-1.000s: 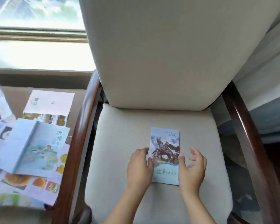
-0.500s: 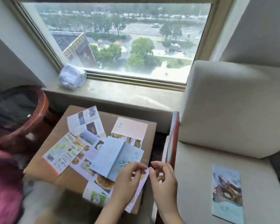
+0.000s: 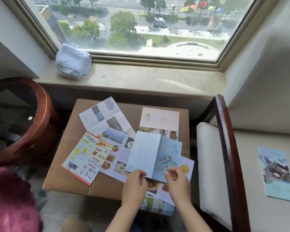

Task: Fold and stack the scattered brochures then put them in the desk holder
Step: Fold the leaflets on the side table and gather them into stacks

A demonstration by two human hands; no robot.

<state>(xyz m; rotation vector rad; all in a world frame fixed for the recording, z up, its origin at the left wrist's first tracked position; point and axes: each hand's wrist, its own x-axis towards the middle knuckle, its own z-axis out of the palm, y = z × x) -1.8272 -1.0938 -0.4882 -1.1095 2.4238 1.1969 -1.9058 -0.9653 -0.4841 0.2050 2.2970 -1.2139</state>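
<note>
Several open brochures lie scattered on a brown cardboard box (image 3: 69,178). A half-open light blue brochure (image 3: 151,153) lies on top at the right. My left hand (image 3: 134,186) and my right hand (image 3: 177,183) both pinch its near edge. Under it spreads a large food brochure (image 3: 119,158). A yellow and red leaflet (image 3: 87,156) lies at the left, a white photo leaflet (image 3: 104,118) behind, and a pink and white brochure (image 3: 159,119) at the back right. One folded blue brochure (image 3: 276,173) rests on the chair seat at the right. No desk holder is visible.
An upholstered chair with a dark wooden arm (image 3: 228,148) stands right of the box. A round wooden table (image 3: 40,114) is at the left, with pink fabric (image 3: 8,201) below it. A folded white towel (image 3: 72,64) sits on the window sill (image 3: 149,79).
My view has swung from the chair seat to the box. Both hands left the folded brochure on the seat and now pinch the light blue brochure's near edge.
</note>
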